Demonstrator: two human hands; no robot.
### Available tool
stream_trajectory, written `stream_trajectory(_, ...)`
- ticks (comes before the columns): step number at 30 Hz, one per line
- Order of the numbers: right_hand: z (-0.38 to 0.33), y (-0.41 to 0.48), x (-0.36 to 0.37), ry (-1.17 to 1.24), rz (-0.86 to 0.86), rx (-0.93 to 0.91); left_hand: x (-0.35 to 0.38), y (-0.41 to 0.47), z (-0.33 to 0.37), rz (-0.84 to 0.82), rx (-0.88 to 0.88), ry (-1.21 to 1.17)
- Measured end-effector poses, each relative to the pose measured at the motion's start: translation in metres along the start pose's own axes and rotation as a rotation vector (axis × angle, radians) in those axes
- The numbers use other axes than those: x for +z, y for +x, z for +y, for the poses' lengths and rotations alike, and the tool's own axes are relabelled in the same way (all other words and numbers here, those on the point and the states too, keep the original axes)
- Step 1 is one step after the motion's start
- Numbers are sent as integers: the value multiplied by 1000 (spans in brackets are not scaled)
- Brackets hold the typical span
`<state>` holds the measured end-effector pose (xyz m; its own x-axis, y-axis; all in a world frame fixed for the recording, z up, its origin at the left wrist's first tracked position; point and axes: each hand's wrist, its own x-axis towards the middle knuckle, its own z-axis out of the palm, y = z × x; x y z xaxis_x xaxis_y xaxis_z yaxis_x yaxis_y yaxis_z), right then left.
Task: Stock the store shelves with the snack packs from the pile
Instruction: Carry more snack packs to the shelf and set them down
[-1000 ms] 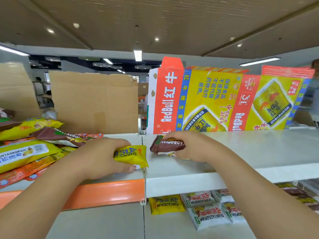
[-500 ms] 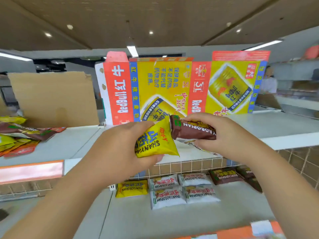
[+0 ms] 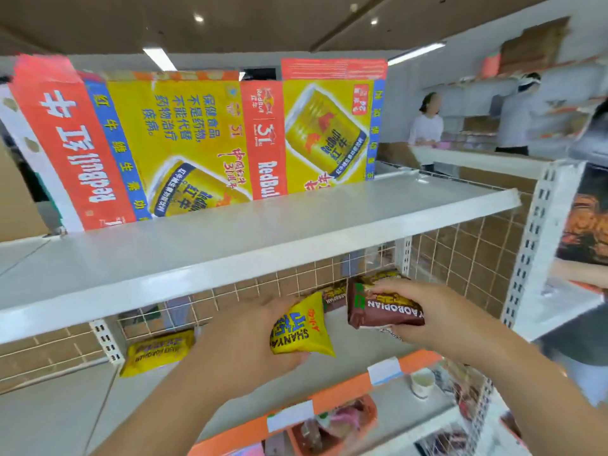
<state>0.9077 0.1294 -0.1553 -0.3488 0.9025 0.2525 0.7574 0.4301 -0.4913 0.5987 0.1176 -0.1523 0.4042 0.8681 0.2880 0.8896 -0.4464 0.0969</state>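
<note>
My left hand (image 3: pixel 243 340) grips a yellow snack pack (image 3: pixel 299 327) in front of the second shelf (image 3: pixel 358 337). My right hand (image 3: pixel 424 314) holds a brown snack pack (image 3: pixel 385 306) just to the right of it, over the same shelf. A yellow pack (image 3: pixel 158 352) lies on that shelf at the left by the wire back. Brown packs (image 3: pixel 335 296) lie at the back behind my hands, partly hidden. The pile is out of view.
The white top shelf (image 3: pixel 230 251) juts out above my hands, with a flattened Red Bull carton (image 3: pixel 197 143) standing on it. An orange price rail (image 3: pixel 342 398) edges the second shelf; goods and a white cup (image 3: pixel 422 383) sit below. People stand at the far right.
Both hands have dropped with their packs from in front of the top shelf to the second shelf. My view has swung right and down, and the pile has left the frame.
</note>
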Motion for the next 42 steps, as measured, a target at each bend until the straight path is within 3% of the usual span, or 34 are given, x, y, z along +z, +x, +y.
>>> stream_trajectory(7,59,-3,48,-2,-113,169,90,17,-10,-125,-68,-87)
stream_trajectory(14,80,15,97,-25,-151,262,121,31,-27,-166,-78,-163)
stream_trajectory(21,118,36,119,-102,-182,242,176,55,-30,-181,-122,-74)
stream_trajectory(27,163,90,147,-346,-203,85,251,74,-14,-232,-271,128)
stream_trajectory(32,194,101,196,-500,-277,9,291,63,6,-84,-378,46)
stream_trajectory(37,209,103,211,-447,-174,-66,301,61,14,96,-400,51)
stream_trajectory(42,210,125,226,-372,-145,-126,302,61,17,148,-411,40)
